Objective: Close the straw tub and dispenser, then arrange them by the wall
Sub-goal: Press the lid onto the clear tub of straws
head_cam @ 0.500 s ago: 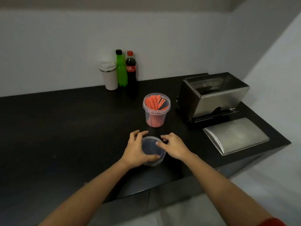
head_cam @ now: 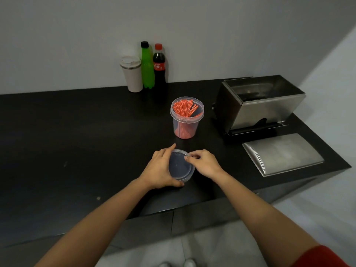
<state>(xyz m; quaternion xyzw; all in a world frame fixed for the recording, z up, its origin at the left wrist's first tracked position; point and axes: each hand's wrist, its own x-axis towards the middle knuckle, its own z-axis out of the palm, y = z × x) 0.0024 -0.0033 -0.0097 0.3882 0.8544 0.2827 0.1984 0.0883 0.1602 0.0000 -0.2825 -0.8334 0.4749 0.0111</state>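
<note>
Nearest, at lower centre, the left hand [head_cam: 160,168] and right hand [head_cam: 204,163] curl their fingers around the clear lid [head_cam: 180,167] on the black counter [head_cam: 77,141]. Beyond, mid-frame, stands the open straw tub [head_cam: 186,120]; right, the lidless steel dispenser [head_cam: 258,105]; bottles [head_cam: 153,66] line the grey wall [head_cam: 77,35].

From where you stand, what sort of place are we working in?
Probably a drinks or snack counter, though that is a guess: a dark countertop against a plain wall, holding a steel straw dispenser with its lid off, a tub of red straws, a tumbler and two soft-drink bottles.
</note>
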